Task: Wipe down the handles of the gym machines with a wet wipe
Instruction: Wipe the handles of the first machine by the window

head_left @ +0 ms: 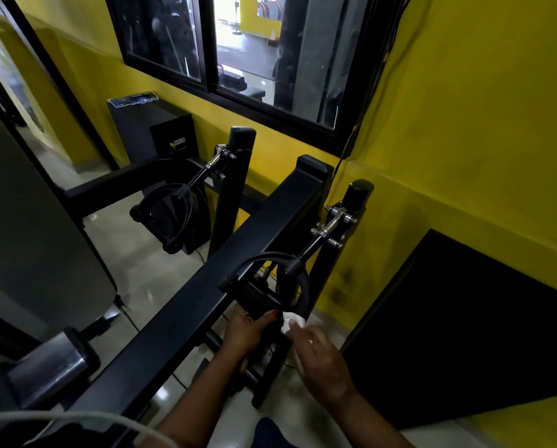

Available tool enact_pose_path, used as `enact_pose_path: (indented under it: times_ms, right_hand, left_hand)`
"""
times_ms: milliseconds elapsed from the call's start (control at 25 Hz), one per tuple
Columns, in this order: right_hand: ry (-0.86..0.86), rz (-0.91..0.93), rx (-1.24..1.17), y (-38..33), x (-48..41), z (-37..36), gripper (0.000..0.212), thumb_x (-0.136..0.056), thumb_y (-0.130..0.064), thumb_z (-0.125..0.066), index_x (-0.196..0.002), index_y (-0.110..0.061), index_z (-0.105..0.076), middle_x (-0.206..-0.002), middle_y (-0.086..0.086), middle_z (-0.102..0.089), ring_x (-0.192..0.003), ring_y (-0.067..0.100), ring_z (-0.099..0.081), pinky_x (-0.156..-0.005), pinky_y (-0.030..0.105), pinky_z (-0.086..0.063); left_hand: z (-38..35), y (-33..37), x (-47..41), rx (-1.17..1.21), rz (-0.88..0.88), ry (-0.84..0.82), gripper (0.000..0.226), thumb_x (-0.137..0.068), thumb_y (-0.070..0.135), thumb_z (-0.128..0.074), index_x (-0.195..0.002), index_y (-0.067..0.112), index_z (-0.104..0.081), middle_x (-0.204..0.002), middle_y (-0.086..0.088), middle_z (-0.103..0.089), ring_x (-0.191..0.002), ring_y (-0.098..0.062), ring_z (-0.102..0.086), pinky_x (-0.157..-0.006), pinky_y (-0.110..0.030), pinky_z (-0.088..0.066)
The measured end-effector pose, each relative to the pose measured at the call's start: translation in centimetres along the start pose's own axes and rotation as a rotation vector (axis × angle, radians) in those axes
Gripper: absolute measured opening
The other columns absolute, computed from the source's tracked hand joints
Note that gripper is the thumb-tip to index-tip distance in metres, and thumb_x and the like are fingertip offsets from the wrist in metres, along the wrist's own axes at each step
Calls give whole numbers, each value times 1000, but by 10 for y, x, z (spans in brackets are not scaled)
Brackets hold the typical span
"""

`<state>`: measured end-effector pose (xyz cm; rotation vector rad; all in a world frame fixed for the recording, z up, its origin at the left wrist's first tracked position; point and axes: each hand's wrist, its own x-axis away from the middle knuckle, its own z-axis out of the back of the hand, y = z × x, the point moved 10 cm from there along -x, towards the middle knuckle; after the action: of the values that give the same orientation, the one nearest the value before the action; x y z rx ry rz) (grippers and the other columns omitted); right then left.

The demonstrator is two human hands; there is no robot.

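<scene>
Lower centre of frame: the left hand [246,324] grips the near stirrup handle [261,305] from below. The right hand [319,354] pinches the white wet wipe [291,319] against that handle's right end. A second handle [167,215] hangs at centre left.

My right hand [322,357] hides most of the wet wipe [291,320]; my left hand [246,331] covers part of the handle [259,302]; lower edge crops both forearms [199,402].
</scene>
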<state>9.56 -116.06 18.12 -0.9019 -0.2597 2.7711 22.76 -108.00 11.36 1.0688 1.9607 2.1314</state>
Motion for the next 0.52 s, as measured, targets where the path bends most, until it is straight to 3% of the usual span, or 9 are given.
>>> enact_pose_path:
  times_ms: [80,240,360,520]
  right_hand:
    - [67,101,-40,-8,-23,12,35,-91,-8,-51,-125,-1,-57,-97,12,-65,-87,19,-55,-72,21,-48]
    - [110,-25,-89,18,-101,11,41,-89,2,-57,-130,-4,-57,-131,-3,-55,-120,9,-45,-103,28,-44]
    - [111,143,-23,18,-89,-9,50,-85,10,-56,-133,-3,-49,-133,13,-57,-127,24,-44,-99,42,-49]
    - [97,246,64,20,-69,-6,36,-96,2,-44,-130,1,-57,-137,13,-55,-128,28,-49,-98,42,-49]
  left_hand:
    - [-3,-2,-1,25,14,-24,46,-81,16,-75,-120,18,-51,-107,-5,-66,-92,-18,-66,-62,-25,-55]
    - [-4,-3,-4,63,1,-37,46,-81,9,-74,-120,15,-52,-110,-8,-68,-91,-16,-69,-61,-20,-55]
    - [-2,-5,-10,45,3,-57,46,-80,11,-76,-120,17,-54,-111,-8,-69,-93,-18,-70,-64,-23,-55]
    - [-1,-5,-11,46,-4,-58,50,-80,11,-76,-124,14,-52,-110,-5,-69,-95,-17,-69,-65,-20,-55]
